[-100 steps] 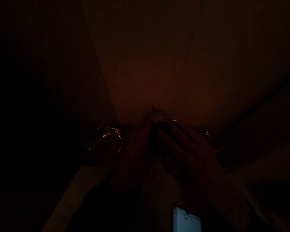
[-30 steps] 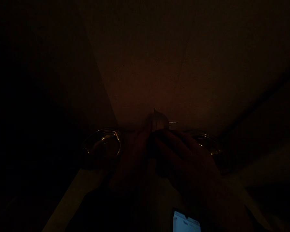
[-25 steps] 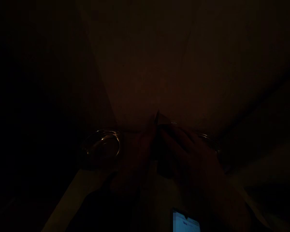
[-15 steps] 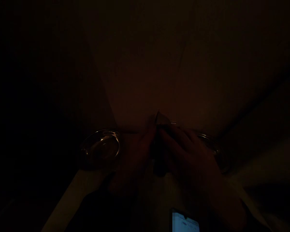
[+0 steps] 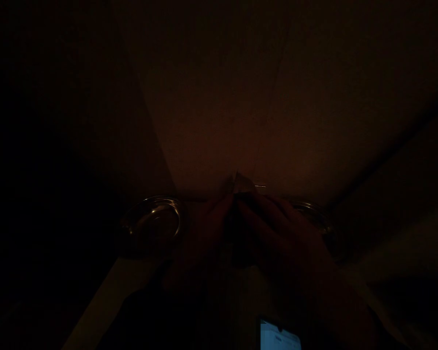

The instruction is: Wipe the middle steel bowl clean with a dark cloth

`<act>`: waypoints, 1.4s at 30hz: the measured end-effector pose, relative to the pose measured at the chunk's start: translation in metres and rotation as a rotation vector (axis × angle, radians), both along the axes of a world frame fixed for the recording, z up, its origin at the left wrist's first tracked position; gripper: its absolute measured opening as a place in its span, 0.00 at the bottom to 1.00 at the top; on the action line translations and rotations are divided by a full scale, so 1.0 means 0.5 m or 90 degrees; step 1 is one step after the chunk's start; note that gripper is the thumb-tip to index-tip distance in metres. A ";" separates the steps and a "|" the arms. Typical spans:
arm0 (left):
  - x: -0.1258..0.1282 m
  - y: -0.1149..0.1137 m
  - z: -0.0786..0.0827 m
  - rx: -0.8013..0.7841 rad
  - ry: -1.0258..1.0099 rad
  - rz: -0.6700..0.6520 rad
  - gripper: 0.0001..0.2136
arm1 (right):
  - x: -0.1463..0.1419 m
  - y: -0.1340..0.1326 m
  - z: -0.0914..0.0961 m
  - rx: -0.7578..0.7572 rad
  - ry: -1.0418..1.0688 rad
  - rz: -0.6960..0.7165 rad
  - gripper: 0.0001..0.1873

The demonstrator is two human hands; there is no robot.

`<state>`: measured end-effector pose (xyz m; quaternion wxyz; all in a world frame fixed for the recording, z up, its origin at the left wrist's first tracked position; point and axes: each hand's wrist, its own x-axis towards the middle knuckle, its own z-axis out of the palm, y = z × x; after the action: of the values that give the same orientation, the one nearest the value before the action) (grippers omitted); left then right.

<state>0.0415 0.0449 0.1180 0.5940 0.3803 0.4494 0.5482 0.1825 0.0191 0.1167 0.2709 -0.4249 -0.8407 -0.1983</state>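
The scene is very dark. My left hand (image 5: pixel 206 231) and my right hand (image 5: pixel 286 231) come together at the middle, fingers closed around something dark whose kind I cannot make out. A thin, pointed flap (image 5: pixel 244 183) stands up at its far end, just beyond the fingertips. A short shiny sliver (image 5: pixel 260 185) shows to the right of the flap. Below the fingers the dark shape is lost in shadow. To the left of my left hand sits a shiny round bowl (image 5: pixel 177 221); a second shiny bowl (image 5: pixel 316 211) is partly hidden behind my right hand.
A lit phone (image 5: pixel 282 338) lies close to me at the bottom. Under the left bowl, a pale table edge (image 5: pixel 98 296) runs diagonally. Beyond the hands rises a dim brown panelled surface (image 5: pixel 211 121).
Both hands stay nearly in place, with a slight shift of the fingers. The pointed flap has moved slightly down. The bowls and phone have hardly moved.
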 end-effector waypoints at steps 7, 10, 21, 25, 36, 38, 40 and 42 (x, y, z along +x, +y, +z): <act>-0.003 0.001 0.004 0.007 -0.021 0.019 0.08 | -0.005 -0.003 -0.008 0.004 -0.004 0.022 0.19; 0.002 -0.005 0.012 -0.028 -0.052 0.006 0.11 | -0.004 0.007 -0.009 0.005 0.012 -0.013 0.22; -0.001 0.001 -0.002 -0.016 -0.021 0.006 0.10 | -0.004 0.004 -0.001 0.003 0.007 -0.006 0.20; 0.004 -0.001 0.007 -0.051 -0.041 -0.018 0.08 | -0.001 0.001 0.000 -0.007 -0.017 -0.006 0.21; 0.002 0.000 0.010 -0.051 -0.016 0.003 0.07 | -0.003 0.005 -0.004 -0.002 0.011 -0.012 0.20; 0.001 0.003 0.002 -0.053 0.002 0.016 0.08 | -0.003 0.001 -0.004 -0.012 -0.015 0.009 0.19; -0.001 0.005 0.000 -0.052 0.028 0.036 0.08 | -0.004 -0.003 -0.004 -0.022 -0.028 0.029 0.18; -0.002 0.003 0.003 -0.058 0.049 0.047 0.09 | -0.005 -0.003 -0.004 -0.018 -0.014 0.027 0.17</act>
<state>0.0404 0.0467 0.1196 0.5722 0.3567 0.5101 0.5339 0.1799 0.0179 0.1146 0.2596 -0.4082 -0.8553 -0.1854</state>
